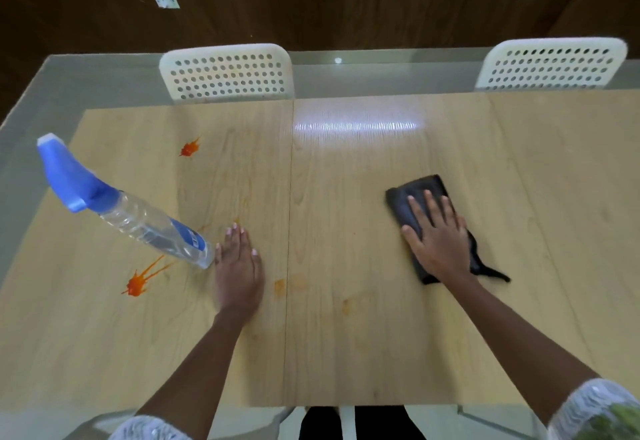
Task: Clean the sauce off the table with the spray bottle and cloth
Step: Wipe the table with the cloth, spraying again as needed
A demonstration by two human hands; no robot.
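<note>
While our right hand (438, 240) presses flat, fingers straight, on the dark cloth (420, 207) at the right of the table (346, 353), our left hand (238, 266) lies open and flat on the wood near the middle, fingers straight, holding nothing. Just left of it stands the clear spray bottle (138, 214) with its blue trigger head, its base just beside our little finger. We see one orange sauce splat (138, 282) near left of the bottle, another sauce splat (189, 148) farther back, and faint orange smears (280, 286) between our hands. Two white perforated chairs (227, 72) sit at the far edge.
</note>
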